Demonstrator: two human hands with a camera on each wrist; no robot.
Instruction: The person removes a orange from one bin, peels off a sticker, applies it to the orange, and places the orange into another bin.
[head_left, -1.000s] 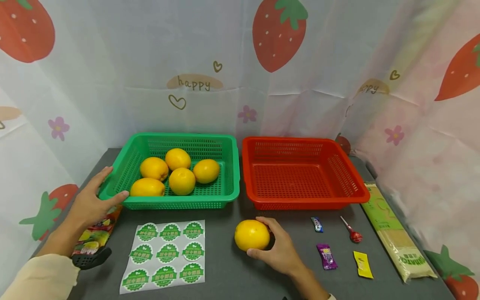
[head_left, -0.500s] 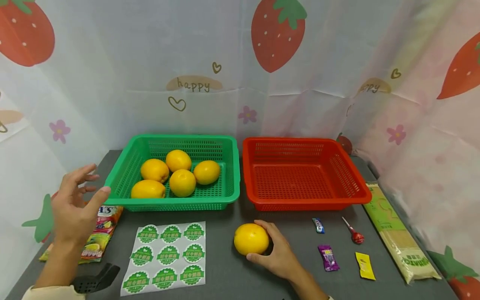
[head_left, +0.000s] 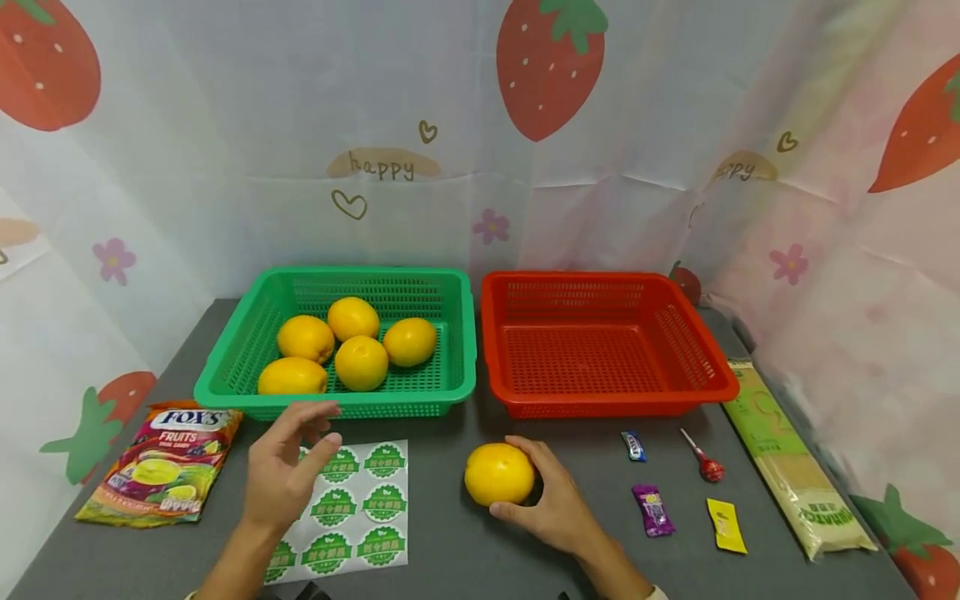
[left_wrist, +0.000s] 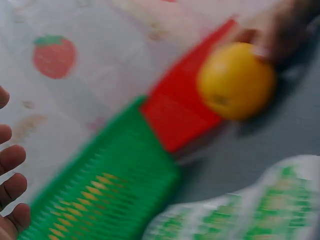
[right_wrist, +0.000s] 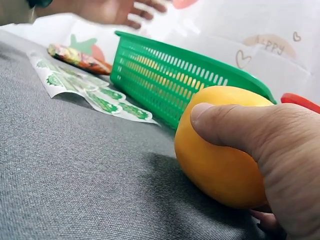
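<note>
My right hand [head_left: 551,504] grips an orange [head_left: 498,473] from its right side, low over the grey table; the right wrist view shows the thumb across the fruit. My left hand [head_left: 282,467] is in the air over the left part of a sheet of round green-and-white stickers [head_left: 357,505], holding nothing, its fingers loosely bent. Behind the sheet stands a green basket [head_left: 461,379] with several oranges [head_left: 362,363] in it. In the left wrist view the fingertips [left_wrist: 12,159] show at the left edge, apart from everything.
A red basket [head_left: 577,400] stands right of the green one. At the left lies a candy bag [head_left: 167,467]. On the right are small wrapped candies [head_left: 653,510], a lollipop [head_left: 710,468] and a long packet of noodles [head_left: 802,467]. A printed curtain [head_left: 420,92] hangs behind.
My left hand has let go of the green basket's left rim and moved right, over the sticker sheet, uncovering the candy bag. The right hand keeps holding the orange in about the same place.
</note>
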